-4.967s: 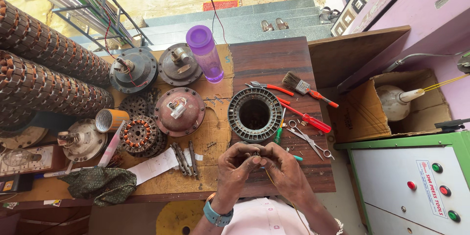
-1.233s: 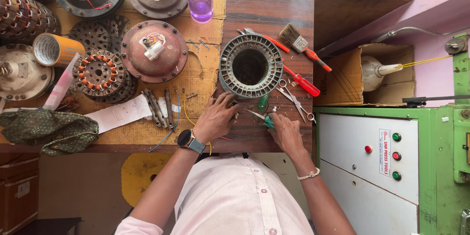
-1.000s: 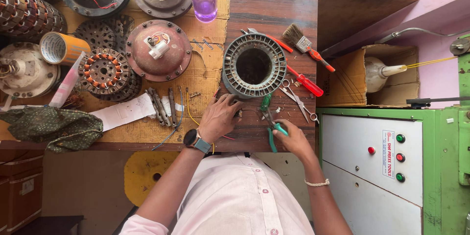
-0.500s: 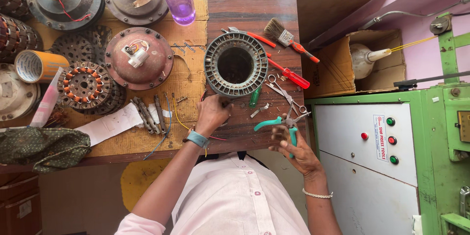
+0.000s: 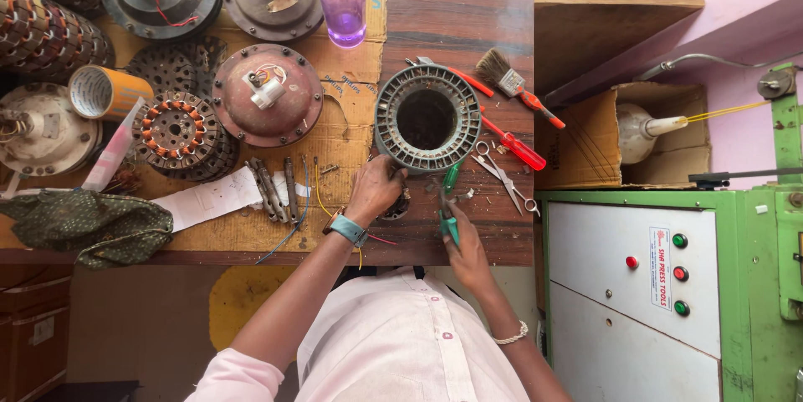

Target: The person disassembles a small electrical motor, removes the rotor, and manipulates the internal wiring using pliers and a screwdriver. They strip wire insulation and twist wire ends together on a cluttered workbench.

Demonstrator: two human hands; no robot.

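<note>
Your left hand (image 5: 378,191) grips a small dark part just below the stator core (image 5: 427,118). Your right hand (image 5: 465,243) grips green-handled pliers (image 5: 448,216), long axis pointing toward the core, just right of the part.

Left hand (image 5: 376,189) curled forward; right hand's (image 5: 464,243) fingers closed.

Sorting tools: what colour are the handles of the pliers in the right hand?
Green pliers handles, head view.

The person wears a light pink shirt (image 5: 393,343), a blue watch (image 5: 346,228), and a white bead bracelet (image 5: 508,335).
</note>
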